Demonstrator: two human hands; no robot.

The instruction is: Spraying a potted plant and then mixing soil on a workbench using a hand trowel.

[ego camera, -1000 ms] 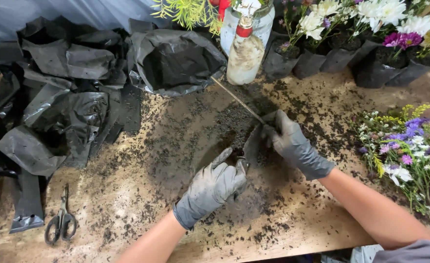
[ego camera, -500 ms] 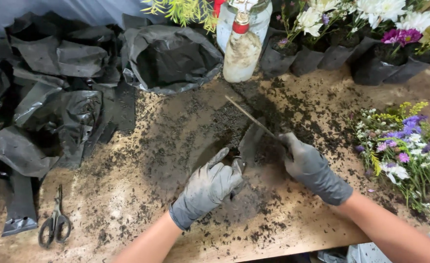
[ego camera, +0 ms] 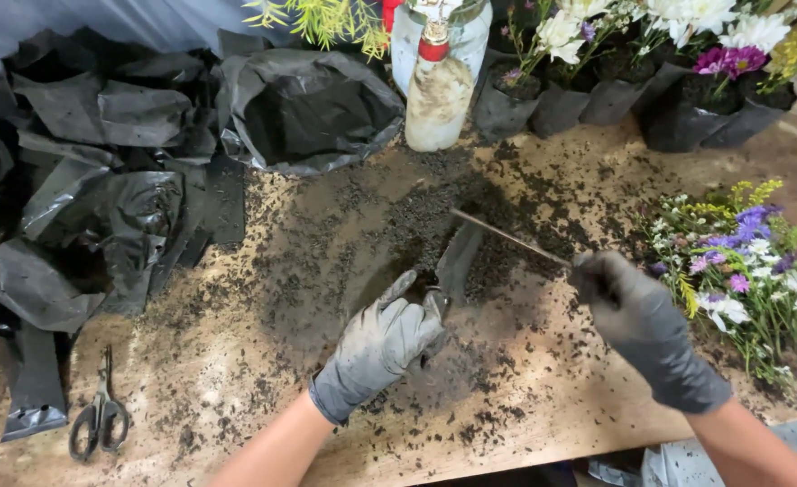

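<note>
- Grey-gloved, our left hand [ego camera: 382,347] sits low in the middle of the frame, fingers curled around the lower end of a small black plastic bag [ego camera: 457,261] and pinching it against the wooden table [ego camera: 236,361].
- Our right hand [ego camera: 637,316], at centre right, is closed tight on the near end of a thin stick [ego camera: 506,236].
- We see the stick's long axis run from that fist up and to the left, its far tip ending just above the bag's upper end.
- So the bag lies to the left of our right hand's fingers and just beyond our left hand, which is the nearer one.
- Loose dark soil [ego camera: 416,216] is spread around the bag.
- Elsewhere: scissors [ego camera: 99,419] at lower left, empty black bags [ego camera: 101,180] at upper left, a soiled bottle [ego camera: 436,90] at top centre, cut flowers [ego camera: 741,261] at right.
</note>
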